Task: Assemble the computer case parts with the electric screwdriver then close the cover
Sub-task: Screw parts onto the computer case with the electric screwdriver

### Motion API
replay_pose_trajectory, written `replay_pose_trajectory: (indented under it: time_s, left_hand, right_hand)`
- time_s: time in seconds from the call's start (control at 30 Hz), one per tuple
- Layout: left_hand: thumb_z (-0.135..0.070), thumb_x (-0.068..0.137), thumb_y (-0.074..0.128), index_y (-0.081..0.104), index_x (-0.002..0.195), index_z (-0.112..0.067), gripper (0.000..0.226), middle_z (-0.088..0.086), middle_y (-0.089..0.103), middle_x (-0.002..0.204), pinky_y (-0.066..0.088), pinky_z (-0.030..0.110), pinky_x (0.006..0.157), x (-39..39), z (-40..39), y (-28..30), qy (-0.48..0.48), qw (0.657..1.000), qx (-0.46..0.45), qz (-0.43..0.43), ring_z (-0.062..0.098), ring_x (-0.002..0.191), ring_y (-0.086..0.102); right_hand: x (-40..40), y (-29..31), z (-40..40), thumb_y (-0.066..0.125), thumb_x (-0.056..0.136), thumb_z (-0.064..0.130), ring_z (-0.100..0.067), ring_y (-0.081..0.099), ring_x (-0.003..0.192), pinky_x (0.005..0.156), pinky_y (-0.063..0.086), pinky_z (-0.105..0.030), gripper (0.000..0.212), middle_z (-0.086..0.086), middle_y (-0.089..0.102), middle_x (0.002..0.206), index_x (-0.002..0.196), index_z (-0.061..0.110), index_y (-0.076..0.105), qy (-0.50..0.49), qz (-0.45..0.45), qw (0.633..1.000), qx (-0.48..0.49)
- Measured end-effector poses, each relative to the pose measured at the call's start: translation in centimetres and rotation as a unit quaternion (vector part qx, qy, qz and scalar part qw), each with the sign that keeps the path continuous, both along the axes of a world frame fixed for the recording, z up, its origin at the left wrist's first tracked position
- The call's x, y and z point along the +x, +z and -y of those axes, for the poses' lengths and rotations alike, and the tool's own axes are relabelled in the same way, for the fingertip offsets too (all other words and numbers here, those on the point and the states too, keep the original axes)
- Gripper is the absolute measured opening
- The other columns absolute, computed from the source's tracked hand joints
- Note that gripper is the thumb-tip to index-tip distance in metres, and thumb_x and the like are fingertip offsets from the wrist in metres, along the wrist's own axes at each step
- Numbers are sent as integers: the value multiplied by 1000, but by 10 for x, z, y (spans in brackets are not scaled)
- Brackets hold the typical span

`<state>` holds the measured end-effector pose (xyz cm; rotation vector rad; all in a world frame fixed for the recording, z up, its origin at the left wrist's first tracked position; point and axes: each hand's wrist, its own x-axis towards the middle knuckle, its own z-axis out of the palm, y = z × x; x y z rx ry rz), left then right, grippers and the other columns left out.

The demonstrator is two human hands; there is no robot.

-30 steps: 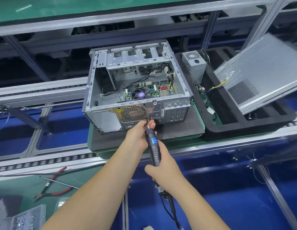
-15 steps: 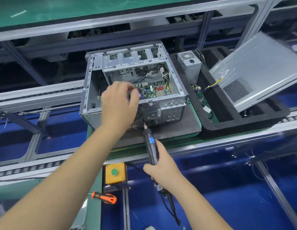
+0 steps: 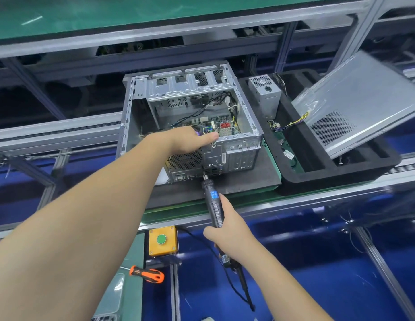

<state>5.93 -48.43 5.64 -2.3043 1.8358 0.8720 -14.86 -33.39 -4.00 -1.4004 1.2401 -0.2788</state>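
An open grey computer case (image 3: 242, 144) lies on a dark foam pad (image 3: 252, 179), its motherboard visible inside. My left hand (image 3: 190, 140) rests on the case's near top edge, thumb stretched along the rim and fingers curled over it into the case. My right hand (image 3: 229, 232) grips a black electric screwdriver (image 3: 213, 202) with a blue display; its bit touches the rear panel just below the port area. The silver side cover (image 3: 364, 100) leans tilted over the black foam tray (image 3: 340, 172) to the right.
A grey power supply (image 3: 265, 93) with yellow wires stands in the tray. A yellow box with a green button (image 3: 162, 239) and an orange-handled screwdriver (image 3: 147, 274) sit near my arms. The screwdriver's black cable (image 3: 243, 286) hangs down. Conveyor rails cross behind and in front.
My left hand left the screwdriver tip, rose over the case and came down onto its near top edge. The screwdriver bit stays at the rear panel. My view shifted left.
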Motion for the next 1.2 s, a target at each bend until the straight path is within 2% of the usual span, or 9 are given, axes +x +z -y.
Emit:
replay_pose_trajectory:
  time_s: [0.23,0.43,0.63,0.8,0.93,1.0,1.07,1.13,1.2]
  left_hand:
    - [-100,72,28,50,143,-2,123,16,51,148,35,37,93,4,3,-4,2,1000,-3,-4,27,109,53]
    - [-103,67,27,44,149,-3,131,14,44,156,33,37,94,5,3,-7,5,1000,-9,-6,31,129,51]
    - [-104,65,27,54,139,-5,126,14,54,144,37,38,94,6,7,-10,6,1000,-6,-7,27,109,55]
    - [-103,68,26,42,151,-4,131,13,42,159,36,42,110,3,2,-6,11,1000,-8,-4,33,138,47]
    - [-101,72,27,39,154,-4,127,13,37,162,33,43,112,1,-1,-4,14,1000,-16,-2,33,143,43]
    - [-100,73,26,41,152,-4,126,13,39,160,34,43,112,1,0,-5,3,1000,-16,1,33,142,44]
    - [-101,72,22,56,140,-5,123,14,54,149,41,42,103,0,-2,-6,-12,1000,-28,5,32,130,55]
    - [-103,67,11,72,101,-15,113,9,74,109,47,37,81,-1,-7,-8,-37,996,-75,22,27,98,68]
    - [-100,72,5,71,104,-27,104,-1,74,96,47,37,75,-3,-15,-12,-50,988,-132,54,24,92,67]
  right_hand:
    - [1,2,5,61,73,32,-14,58,74,58,49,-25,105,5,60,114,162,46,6,11,-15,1000,-9]
    - [4,1,10,61,87,18,-16,55,71,50,45,-21,98,0,57,109,163,44,5,20,-21,1000,-10]
    - [3,2,14,62,88,19,-19,56,80,58,46,-25,99,-3,58,123,164,40,3,31,-34,999,-11]
    - [5,5,13,67,79,30,-19,58,87,61,46,-25,106,2,57,125,163,41,4,30,-40,999,-5]
    - [3,5,16,62,86,22,-14,56,74,55,43,-22,100,7,54,102,163,41,2,51,-47,998,-12]
    - [0,5,17,63,86,25,-13,56,75,55,43,-22,102,6,57,109,163,42,-1,51,-52,997,-13]
    - [-3,10,16,66,82,30,-12,57,78,58,45,-23,105,5,58,118,162,45,1,46,-55,997,-18]
    - [-9,17,13,67,76,34,-14,59,76,59,49,-26,103,7,60,113,158,50,7,44,-55,997,-24]
    - [-21,26,10,67,73,37,-14,61,71,57,53,-27,97,9,60,107,152,55,13,38,-55,997,-30]
